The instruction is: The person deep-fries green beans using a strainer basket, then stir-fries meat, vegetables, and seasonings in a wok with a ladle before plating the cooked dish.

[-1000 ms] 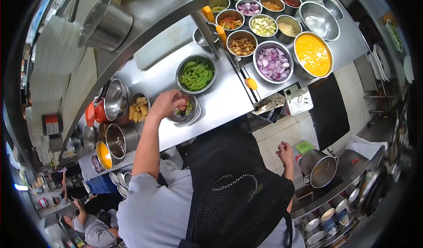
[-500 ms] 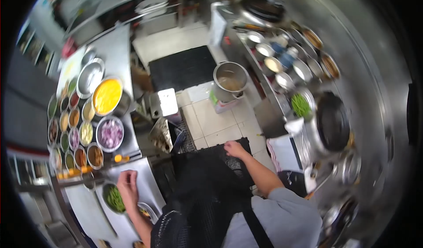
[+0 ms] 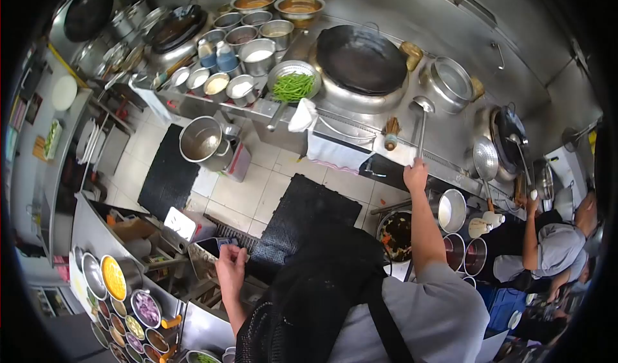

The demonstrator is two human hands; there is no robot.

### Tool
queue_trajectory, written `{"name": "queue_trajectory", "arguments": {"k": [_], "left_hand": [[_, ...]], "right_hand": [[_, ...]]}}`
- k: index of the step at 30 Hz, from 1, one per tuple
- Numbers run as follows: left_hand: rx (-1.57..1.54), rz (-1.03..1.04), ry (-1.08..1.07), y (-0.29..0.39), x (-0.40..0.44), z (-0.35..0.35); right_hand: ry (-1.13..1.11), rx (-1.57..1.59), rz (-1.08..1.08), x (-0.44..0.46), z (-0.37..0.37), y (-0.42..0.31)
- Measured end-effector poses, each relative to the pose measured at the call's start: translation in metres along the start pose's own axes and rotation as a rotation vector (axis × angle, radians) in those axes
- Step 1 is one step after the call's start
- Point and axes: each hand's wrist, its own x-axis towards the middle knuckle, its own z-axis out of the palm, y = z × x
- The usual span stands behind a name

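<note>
My right hand (image 3: 416,174) is closed on the handle of a metal ladle (image 3: 421,126), whose bowl rests on the steel stove top. Just left of the ladle stands a small bundled brush (image 3: 391,134). A large dark wok (image 3: 362,60) sits on a burner farther left, beside a perforated strainer of green beans (image 3: 293,86). My left hand (image 3: 232,266) is over the low floor area near the prep counter, its fingers curled together. A small pale spot shows at its fingertips, too small to name.
A large pot (image 3: 206,139) stands above the tiled floor, near black floor mats (image 3: 309,211). Bowls of cut ingredients (image 3: 147,307) crowd the prep counter at lower left. At right, a co-worker (image 3: 547,253) stands by another wok. A bin of food scraps (image 3: 394,235) is near my right arm.
My view has turned right toward the stove. My right hand has reached out and taken hold of the ladle's handle. My left hand has moved away from above the prep counter.
</note>
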Motion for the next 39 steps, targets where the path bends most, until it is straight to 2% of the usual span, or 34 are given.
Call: {"name": "queue_trajectory", "arguments": {"k": [1,3,4,5,7,9,12,15,18,20,21,22,23,24,26,27,28,29,30,31,33,35,37,39], "left_hand": [[0.056,0.072,-0.021,0.018,0.009,0.013],[0.097,0.034,-0.130,0.046,0.030,0.041],[0.107,0.034,-0.126,0.058,0.043,0.060],[0.100,0.154,-0.117,0.068,0.057,0.083],[0.137,0.349,-0.178,0.097,0.085,0.119],[0.181,0.401,-0.241,0.126,0.115,0.162],[0.138,0.462,-0.291,0.166,0.163,0.222],[0.156,0.541,-0.201,0.182,0.228,0.276],[0.135,0.511,-0.017,0.173,0.303,0.317],[0.123,0.433,0.066,0.162,0.348,0.338],[0.104,0.386,0.095,0.157,0.368,0.347],[0.094,0.383,0.114,0.143,0.386,0.355],[0.072,0.288,-0.019,0.129,0.400,0.361],[0.050,0.202,-0.154,0.114,0.414,0.368],[0.205,0.377,-0.080,0.098,0.424,0.379],[0.205,0.355,-0.089,0.100,0.424,0.379],[0.175,0.335,-0.122,0.098,0.428,0.377],[0.150,0.344,-0.150,0.093,0.431,0.376],[0.095,0.335,-0.175,0.095,0.432,0.373],[0.129,0.351,-0.178,0.098,0.432,0.368],[0.156,0.409,-0.156,0.109,0.428,0.357],[0.153,0.445,-0.088,0.131,0.418,0.344],[0.166,0.453,-0.046,0.152,0.414,0.336],[0.106,0.377,-0.023,0.160,0.403,0.340]], "right_hand": [[0.003,0.009,0.010,0.011,0.005,0.016],[-0.173,-0.198,0.201,0.034,0.024,0.048],[-0.245,-0.235,0.210,0.047,0.047,0.079],[-0.254,-0.226,0.211,0.052,0.052,0.085],[-0.267,0.004,0.262,0.060,0.049,0.088],[-0.288,0.002,0.322,0.069,0.039,0.085],[-0.132,0.165,0.345,0.076,0.014,0.078],[-0.191,0.105,0.381,0.066,-0.004,0.082],[-0.169,0.255,0.261,0.097,-0.023,0.097],[-0.173,0.413,0.246,0.126,-0.049,0.063],[-0.098,0.432,0.093,0.139,-0.046,0.050],[-0.194,0.516,0.160,0.161,-0.052,0.024],[-0.288,0.601,0.227,0.186,-0.058,-0.005],[-0.278,0.608,0.207,0.213,-0.056,-0.039],[-0.431,0.657,0.117,0.273,-0.044,-0.108],[-0.363,0.523,-0.132,0.310,-0.005,-0.115],[-0.328,0.680,-0.216,0.336,0.002,-0.172],[-0.499,0.918,-0.063,0.355,-0.006,-0.237],[-0.546,0.786,-0.024,0.376,-0.009,-0.293],[-0.571,0.664,-0.129,0.403,0.007,-0.330],[-0.571,0.613,-0.222,0.453,0.054,-0.397],[-0.553,0.414,-0.248,0.498,0.098,-0.460],[-0.590,0.395,-0.275,0.546,0.140,-0.499],[-0.955,0.545,-0.194,0.583,0.175,-0.518]]}}
